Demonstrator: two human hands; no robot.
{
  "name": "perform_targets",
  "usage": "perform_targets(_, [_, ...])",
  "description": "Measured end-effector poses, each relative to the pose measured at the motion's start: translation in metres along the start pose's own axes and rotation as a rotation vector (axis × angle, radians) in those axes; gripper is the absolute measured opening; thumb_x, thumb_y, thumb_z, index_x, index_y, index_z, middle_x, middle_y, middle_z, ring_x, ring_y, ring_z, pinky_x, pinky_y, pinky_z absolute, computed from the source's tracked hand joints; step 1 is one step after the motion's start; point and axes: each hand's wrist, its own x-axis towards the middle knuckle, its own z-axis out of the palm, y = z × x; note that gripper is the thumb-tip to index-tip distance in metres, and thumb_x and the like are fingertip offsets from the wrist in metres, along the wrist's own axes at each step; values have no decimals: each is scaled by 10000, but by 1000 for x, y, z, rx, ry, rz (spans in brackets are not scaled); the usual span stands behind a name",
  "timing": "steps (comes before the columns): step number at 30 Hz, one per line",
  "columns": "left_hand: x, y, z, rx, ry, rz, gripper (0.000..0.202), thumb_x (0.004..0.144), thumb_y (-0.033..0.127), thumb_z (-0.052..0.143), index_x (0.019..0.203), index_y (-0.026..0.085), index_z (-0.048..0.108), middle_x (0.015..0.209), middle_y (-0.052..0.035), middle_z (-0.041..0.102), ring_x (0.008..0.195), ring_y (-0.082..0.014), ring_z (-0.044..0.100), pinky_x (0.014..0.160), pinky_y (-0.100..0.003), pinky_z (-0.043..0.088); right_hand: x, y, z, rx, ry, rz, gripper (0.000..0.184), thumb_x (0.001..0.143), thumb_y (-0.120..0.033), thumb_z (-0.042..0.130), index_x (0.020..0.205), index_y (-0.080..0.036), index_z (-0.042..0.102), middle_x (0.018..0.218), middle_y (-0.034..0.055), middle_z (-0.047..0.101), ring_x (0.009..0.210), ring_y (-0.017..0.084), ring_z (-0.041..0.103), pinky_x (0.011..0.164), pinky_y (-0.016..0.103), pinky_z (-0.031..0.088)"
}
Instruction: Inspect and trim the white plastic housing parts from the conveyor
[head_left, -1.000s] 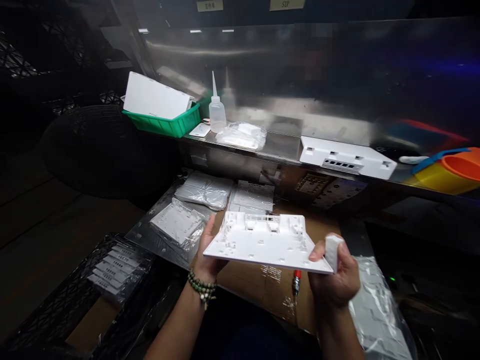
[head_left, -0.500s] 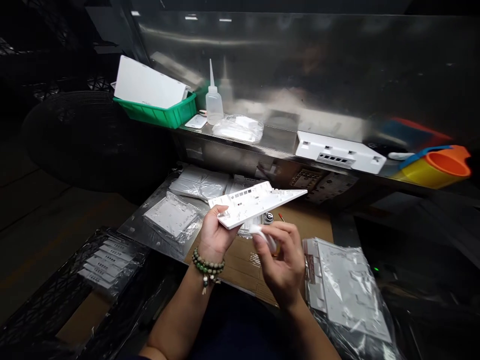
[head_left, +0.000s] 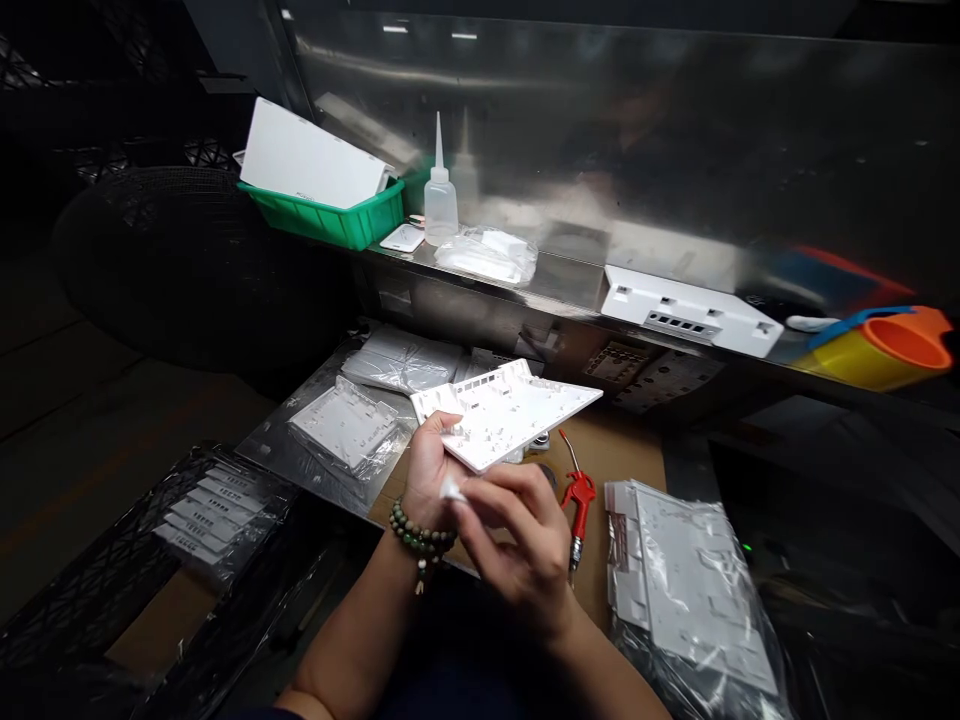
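Observation:
My left hand (head_left: 429, 470), with a bead bracelet on the wrist, grips a white plastic housing (head_left: 517, 415) by its near left corner, thumb on top. The housing is tilted, its ribbed inner side facing up and a row of slots along its far wall. Just below its near edge, my right hand (head_left: 521, 540) has its fingers pinched on a small white wad (head_left: 451, 490), perhaps cloth or tissue. The wad is close to my left palm; I cannot tell whether they touch. A red air blow gun (head_left: 579, 495) lies on the cardboard to the right.
Bagged white panels lie on the bench at left (head_left: 345, 425) and right (head_left: 697, 580). On the shelf are a green bin (head_left: 330, 222), a squeeze bottle (head_left: 441, 210), another white housing (head_left: 690, 312) and a yellow-orange container (head_left: 877, 350). A crate (head_left: 135, 530) stands lower left.
My right hand has moved left and down with the white wad, towards my left palm, uncovering the red air blow gun. The housing has tipped so more of its inside shows.

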Motion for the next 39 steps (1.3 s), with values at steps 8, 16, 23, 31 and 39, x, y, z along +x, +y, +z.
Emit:
perform_targets(8, [7, 8, -5, -9, 12, 248, 507, 973, 256, 549, 1449, 79, 543, 1284, -180, 730, 1208, -349, 685, 1113, -525, 505, -2, 18, -31, -74, 55, 186, 232, 903, -146, 706, 1111, -250, 704, 1022, 56, 607, 927, 190, 626, 765, 326, 550])
perform_targets(16, [-3, 3, -4, 57, -132, 167, 555, 1005, 453, 545, 1451, 121, 559, 1352, -190, 690, 1270, -379, 641, 1137, -561, 469, 2, 20, -13, -134, -137, 41, 168, 928, -165, 684, 1075, -231, 731, 949, 59, 646, 881, 191, 641, 748, 330, 571])
perform_targets(23, [-5, 7, -5, 64, -138, 211, 536, 1026, 412, 514, 1486, 136, 523, 1380, -180, 675, 1298, -370, 622, 1146, -562, 461, 7, 21, -18, -154, -152, 61, 136, 925, -169, 686, 1034, -231, 738, 925, 58, 661, 848, 190, 651, 717, 324, 569])
perform_targets(31, [-5, 8, -5, 83, -111, 225, 533, 1023, 423, 518, 1458, 116, 549, 1357, -186, 688, 1295, -372, 623, 1147, -560, 461, 5, 26, -14, -136, -130, 90, 113, 913, -156, 702, 1004, -217, 730, 924, 55, 660, 845, 189, 649, 728, 321, 555])
perform_targets(39, [-3, 15, -17, 127, -151, 194, 606, 1029, 466, 471, 1548, 155, 440, 1446, -185, 625, 1376, -373, 550, 1177, -571, 418, 1, 34, -9, -133, -126, 111, 129, 922, -169, 694, 1038, -205, 737, 960, 65, 661, 875, 193, 649, 762, 326, 558])
